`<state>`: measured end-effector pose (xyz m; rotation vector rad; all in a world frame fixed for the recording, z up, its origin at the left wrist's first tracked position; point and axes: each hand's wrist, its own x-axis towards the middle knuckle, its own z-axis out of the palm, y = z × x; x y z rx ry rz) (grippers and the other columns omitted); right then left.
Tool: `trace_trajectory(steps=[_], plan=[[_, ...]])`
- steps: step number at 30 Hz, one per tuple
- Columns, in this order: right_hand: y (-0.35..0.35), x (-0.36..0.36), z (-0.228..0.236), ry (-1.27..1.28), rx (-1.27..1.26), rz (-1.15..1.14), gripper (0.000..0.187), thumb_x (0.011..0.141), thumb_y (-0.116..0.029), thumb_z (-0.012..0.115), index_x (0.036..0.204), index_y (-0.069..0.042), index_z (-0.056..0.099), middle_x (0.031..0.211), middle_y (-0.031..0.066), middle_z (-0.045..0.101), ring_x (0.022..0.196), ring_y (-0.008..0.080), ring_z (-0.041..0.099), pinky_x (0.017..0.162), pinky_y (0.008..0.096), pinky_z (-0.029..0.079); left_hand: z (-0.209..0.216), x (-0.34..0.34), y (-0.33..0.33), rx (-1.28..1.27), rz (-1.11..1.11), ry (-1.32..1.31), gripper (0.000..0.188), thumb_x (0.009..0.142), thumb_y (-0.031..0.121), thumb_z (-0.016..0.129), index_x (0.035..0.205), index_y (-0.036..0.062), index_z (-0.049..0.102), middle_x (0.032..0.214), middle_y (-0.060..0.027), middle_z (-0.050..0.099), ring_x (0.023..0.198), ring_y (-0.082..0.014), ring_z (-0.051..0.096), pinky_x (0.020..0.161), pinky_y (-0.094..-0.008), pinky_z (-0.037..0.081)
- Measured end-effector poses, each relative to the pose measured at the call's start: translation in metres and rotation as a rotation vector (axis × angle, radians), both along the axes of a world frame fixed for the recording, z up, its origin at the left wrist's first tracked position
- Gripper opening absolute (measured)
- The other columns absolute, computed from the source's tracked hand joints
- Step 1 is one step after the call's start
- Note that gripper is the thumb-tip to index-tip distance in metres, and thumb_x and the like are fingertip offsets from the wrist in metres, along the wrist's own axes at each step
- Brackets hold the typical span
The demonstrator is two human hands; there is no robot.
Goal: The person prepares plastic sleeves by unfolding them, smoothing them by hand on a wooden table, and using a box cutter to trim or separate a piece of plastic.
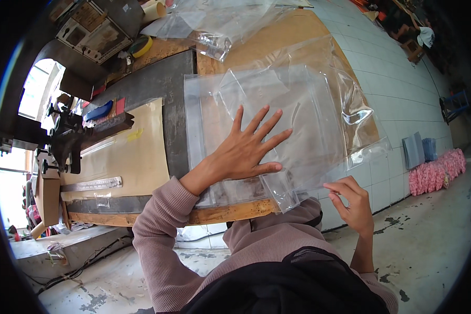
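Observation:
My left hand [254, 141] lies flat with spread fingers on a stack of clear plastic bags [303, 104] on the worktable. Beneath its thumb, a loose clear flap [281, 192] hangs over the table's front edge. My right hand [353, 201] is off the table at the lower right, beside the near right corner of the plastic. Its fingers are bent, with a gap between thumb and index fingertip. Nothing shows in that gap; whether the index fingertip touches the film, I cannot tell.
A machine [65, 136] stands at the left, by a tan sheet [141, 152] with a clear ruler [97, 183]. Crumpled clear film [220, 26] and a yellow tape roll [141, 47] lie at the back. Pink bundles [437, 171] sit on the floor at right.

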<state>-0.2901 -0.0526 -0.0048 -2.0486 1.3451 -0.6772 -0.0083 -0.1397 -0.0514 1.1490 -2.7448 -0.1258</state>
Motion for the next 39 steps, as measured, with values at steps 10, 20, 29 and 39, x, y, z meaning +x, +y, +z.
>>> trace_trajectory(steps=[10, 20, 29, 39], plan=[[0.015, 0.012, -0.03, 0.149, -0.437, 0.238, 0.025, 0.068, -0.001, 0.067, 0.092, -0.002, 0.064, 0.083, 0.0064, 0.057, 0.074, 0.023, 0.054, 0.066, 0.0345, 0.044, -0.002, 0.0, -0.001, -0.012, -0.011, 0.017, 0.073, 0.086, 0.069, 0.029, 0.142, 0.0218, 0.031, 0.151, -0.0138, 0.015, 0.14, -0.0356, 0.009, 0.104, -0.0675, 0.006], [0.021, 0.017, -0.04, 0.24, -0.566, 0.25, 0.03, 0.075, -0.007, 0.062, 0.105, -0.001, 0.064, 0.104, 0.0106, 0.059, 0.096, 0.0257, 0.056, 0.083, 0.0382, 0.045, -0.003, 0.0, 0.0, -0.001, -0.023, 0.066, 0.074, 0.086, 0.069, 0.028, 0.142, 0.0218, 0.031, 0.15, -0.0152, 0.016, 0.139, -0.0372, 0.011, 0.104, -0.0677, 0.003], [-0.059, 0.048, -0.019, 0.465, -0.234, 0.33, 0.059, 0.086, -0.023, 0.05, 0.139, -0.002, 0.032, 0.146, 0.0184, 0.025, 0.137, 0.0315, 0.024, 0.109, 0.0533, 0.017, 0.0, 0.002, 0.001, 0.04, -0.033, 0.07, 0.082, 0.081, 0.073, 0.033, 0.146, 0.0245, 0.021, 0.151, -0.0217, 0.007, 0.14, -0.0379, 0.005, 0.102, -0.0688, 0.004], [-0.18, 0.121, -0.032, 0.377, -0.256, 0.499, 0.049, 0.086, -0.023, 0.05, 0.132, -0.01, 0.045, 0.139, 0.0128, 0.036, 0.131, 0.0281, 0.03, 0.106, 0.0469, 0.024, 0.003, 0.003, -0.003, 0.031, -0.065, 0.126, 0.097, 0.07, 0.077, 0.047, 0.147, 0.0257, 0.017, 0.15, -0.0257, 0.004, 0.141, -0.0365, 0.003, 0.099, -0.0705, 0.012]])
